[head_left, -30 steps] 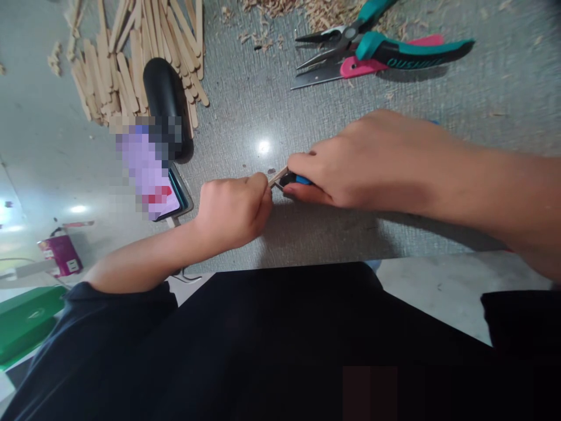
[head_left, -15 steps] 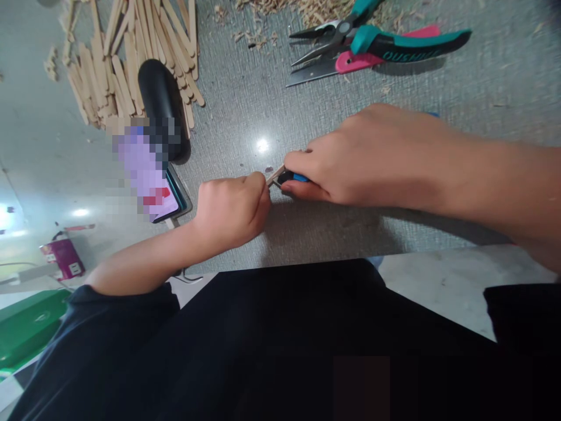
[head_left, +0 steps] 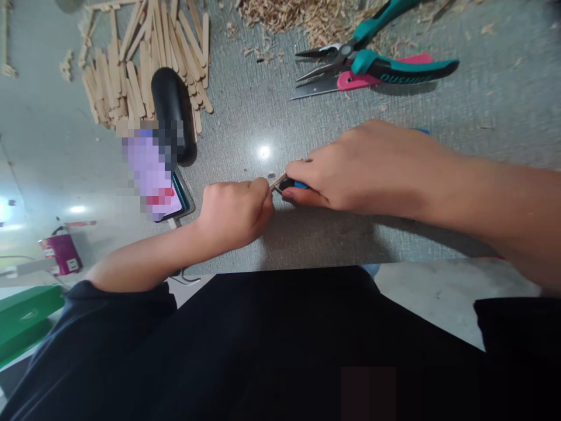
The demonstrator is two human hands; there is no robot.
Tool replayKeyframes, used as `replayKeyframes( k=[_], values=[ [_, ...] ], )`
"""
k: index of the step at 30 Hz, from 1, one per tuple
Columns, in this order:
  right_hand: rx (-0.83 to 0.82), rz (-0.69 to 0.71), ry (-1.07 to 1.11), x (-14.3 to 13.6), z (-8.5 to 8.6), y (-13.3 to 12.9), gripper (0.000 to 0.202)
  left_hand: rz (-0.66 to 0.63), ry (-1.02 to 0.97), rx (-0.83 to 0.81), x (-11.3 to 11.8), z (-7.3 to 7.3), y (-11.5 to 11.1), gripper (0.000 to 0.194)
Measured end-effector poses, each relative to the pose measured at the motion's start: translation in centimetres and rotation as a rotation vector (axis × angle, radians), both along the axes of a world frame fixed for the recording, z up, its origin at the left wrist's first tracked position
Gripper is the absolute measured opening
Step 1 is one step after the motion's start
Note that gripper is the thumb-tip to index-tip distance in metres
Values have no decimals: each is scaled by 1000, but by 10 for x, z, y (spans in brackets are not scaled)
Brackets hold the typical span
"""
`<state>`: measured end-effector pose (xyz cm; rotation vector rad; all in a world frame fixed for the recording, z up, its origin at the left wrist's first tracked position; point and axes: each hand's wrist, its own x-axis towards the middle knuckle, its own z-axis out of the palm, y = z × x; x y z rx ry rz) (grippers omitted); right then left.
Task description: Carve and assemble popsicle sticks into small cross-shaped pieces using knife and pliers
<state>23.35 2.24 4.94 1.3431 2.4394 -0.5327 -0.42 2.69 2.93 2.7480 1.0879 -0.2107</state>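
Note:
My left hand (head_left: 236,211) is closed in a fist around one end of a thin wooden stick (head_left: 279,180), of which only a short piece shows between the hands. My right hand (head_left: 350,169) is wrapped round a blue and black cutter (head_left: 300,184); its blade end lies against the stick close to my left fingers. Most of the cutter is hidden inside the palm, and a bit of blue shows beyond the knuckles. Both hands are over the grey table (head_left: 245,140), near its front edge, almost touching each other.
Many wooden sticks (head_left: 166,41) lie at the upper left, beside a black case (head_left: 169,105) and a phone (head_left: 153,169). Teal pliers (head_left: 346,49) rest on a pink cutter (head_left: 355,80), below wood shavings (head_left: 298,14). A purple box (head_left: 63,254) is at far left.
The view has shifted slightly, so the table items appear lower. Both hands keep their hold on the stick and cutter, with hardly any change between them.

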Motion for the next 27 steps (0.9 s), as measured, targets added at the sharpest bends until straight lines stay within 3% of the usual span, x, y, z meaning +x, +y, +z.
replayKeyframes(
  k=[19, 27],
  values=[
    [-49, -14, -78, -5, 1, 2, 52, -38, -13, 73, 2, -10, -2, 45],
    [59, 27, -65, -8, -2, -2, 48, -21, 45, 19, 6, -8, 0, 45]
  ],
)
